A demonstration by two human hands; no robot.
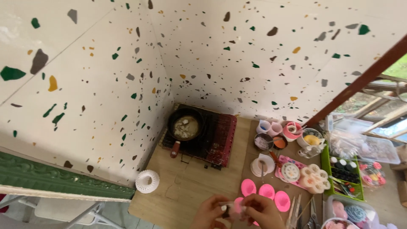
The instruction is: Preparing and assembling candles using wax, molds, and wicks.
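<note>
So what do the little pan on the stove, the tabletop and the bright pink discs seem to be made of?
The pan looks like dark metal with a matte black finish and a reddish handle, perhaps wood or plastic. The tabletop looks like pale unvarnished wood or plywood: grain and a thin crack show. The pink discs look like glossy moulded plastic or silicone; the uniform neon colour suggests it, but which one is unclear.

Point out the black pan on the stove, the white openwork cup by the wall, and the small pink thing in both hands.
black pan point(185, 127): head view, on the food in its bowl.
white openwork cup point(147, 181): head view, on its side wall.
small pink thing point(238, 208): head view, on its middle, between the hands.
</note>
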